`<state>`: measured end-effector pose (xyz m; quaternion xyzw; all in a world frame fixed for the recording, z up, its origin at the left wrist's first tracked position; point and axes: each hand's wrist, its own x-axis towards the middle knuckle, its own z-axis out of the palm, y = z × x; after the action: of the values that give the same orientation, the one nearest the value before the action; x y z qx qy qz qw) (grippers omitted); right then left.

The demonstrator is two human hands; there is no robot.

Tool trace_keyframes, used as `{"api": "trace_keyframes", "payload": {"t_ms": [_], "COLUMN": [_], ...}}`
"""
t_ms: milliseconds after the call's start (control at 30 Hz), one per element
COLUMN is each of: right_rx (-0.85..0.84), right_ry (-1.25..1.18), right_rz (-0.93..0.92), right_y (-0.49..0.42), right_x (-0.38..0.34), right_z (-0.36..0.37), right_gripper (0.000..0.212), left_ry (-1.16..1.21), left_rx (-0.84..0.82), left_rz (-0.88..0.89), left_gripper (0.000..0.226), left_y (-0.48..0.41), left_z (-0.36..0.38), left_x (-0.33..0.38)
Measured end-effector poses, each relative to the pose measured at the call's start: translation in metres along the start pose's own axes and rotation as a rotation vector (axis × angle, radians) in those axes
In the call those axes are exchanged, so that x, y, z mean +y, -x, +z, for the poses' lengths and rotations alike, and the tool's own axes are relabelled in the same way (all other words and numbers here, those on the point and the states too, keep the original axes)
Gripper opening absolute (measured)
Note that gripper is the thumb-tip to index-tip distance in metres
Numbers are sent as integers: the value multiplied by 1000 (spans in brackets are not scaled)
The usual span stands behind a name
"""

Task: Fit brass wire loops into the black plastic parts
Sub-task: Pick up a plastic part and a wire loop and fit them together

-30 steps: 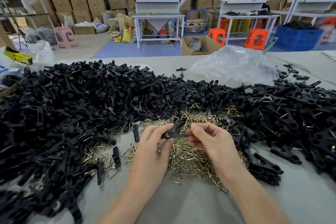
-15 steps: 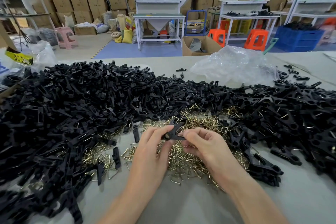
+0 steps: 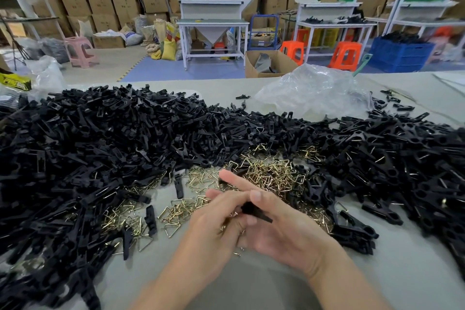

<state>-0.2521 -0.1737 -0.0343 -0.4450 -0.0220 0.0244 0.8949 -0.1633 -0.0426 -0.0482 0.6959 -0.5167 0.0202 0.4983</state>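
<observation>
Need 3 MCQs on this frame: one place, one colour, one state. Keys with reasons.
1. The brass wire loops lie:
A) in a tray
B) on the table, amid heaps of black parts
C) on the floor

2. The crate behind the table is:
A) red
B) green
C) blue

3. The black part is:
A) held between left hand and right hand
B) lying loose
C) dropped on the floor

Key:
1. B, loops spread on the tabletop under the hands.
2. C, its walls are blue.
3. A, fingers of both hands close on it.
</observation>
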Motion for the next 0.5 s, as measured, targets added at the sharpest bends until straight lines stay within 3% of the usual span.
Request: {"api": "trace_keyframes", "payload": {"t_ms": [100, 200, 367, 500], "right_rx": [-12, -17, -61, -38], "right_ry": [-83, -72, -111, -144], "right_rz": [-18, -56, -106, -94], "right_y": [-4, -5, -3, -4], "right_x": [4, 3, -2, 2], "right_z": [2, 8, 14, 13], "right_gripper": [63, 38, 26, 25], "left_ry": [37, 12, -93, -81], "left_rx": [10, 21, 21, 42], "left_rz": [-106, -118, 50, 79], "left_gripper": [78, 94, 79, 65], "left_y": [4, 5, 1, 1], "left_z": [-1, -2, -6, -8], "left_x": [-3, -3, 11, 9]}}
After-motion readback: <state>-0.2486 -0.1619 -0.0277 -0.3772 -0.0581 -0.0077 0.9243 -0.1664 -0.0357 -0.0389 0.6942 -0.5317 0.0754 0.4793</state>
